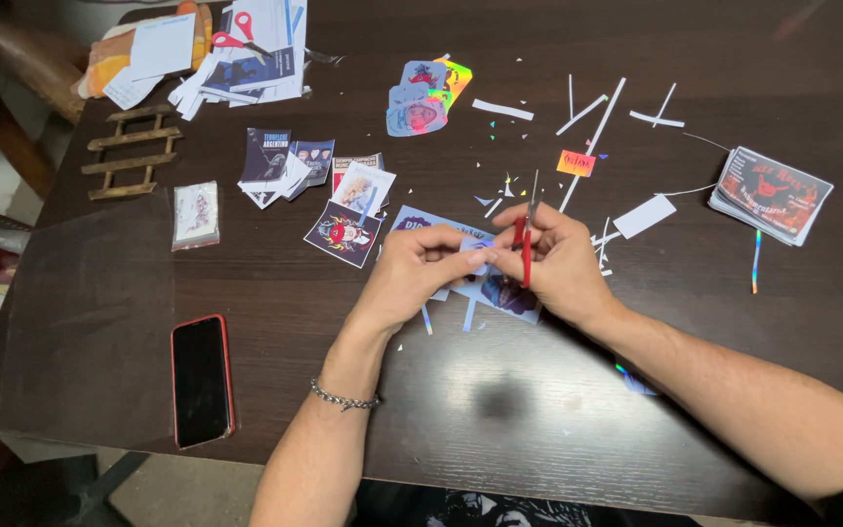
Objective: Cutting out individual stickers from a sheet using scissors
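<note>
Right hand: grip closed round the red handles of small scissors, blades pointing up and away from the person, tips above the knuckles. Can't tell whether the blades are open or closed, too thin at this size.

Left hand: thumb and forefinger pinched on the edge of a blue printed sheet. Pinch point sits just left of the scissors, fingertips of both hands nearly touching. Rest of the sheet lies flat on the counter under and just behind both hands (most of it hidden by them). A chain bracelet is on the left wrist.

Around:
- square dark sticker with a red figure, just left of the left hand, flat on the counter
- loose heap of small printed cards behind it
- stack of die-cut stickers further back, centre
- white paper strips and tiny offcuts scattered behind the right hand, with one small orange label among them
- stack of dark cards well apart, far right
- black phone in a red case, face up, near the front left edge
- second pair of red-handled scissors on a paper pile at the back left
- small wooden rack and a clear-bagged sticker on the left side
</note>
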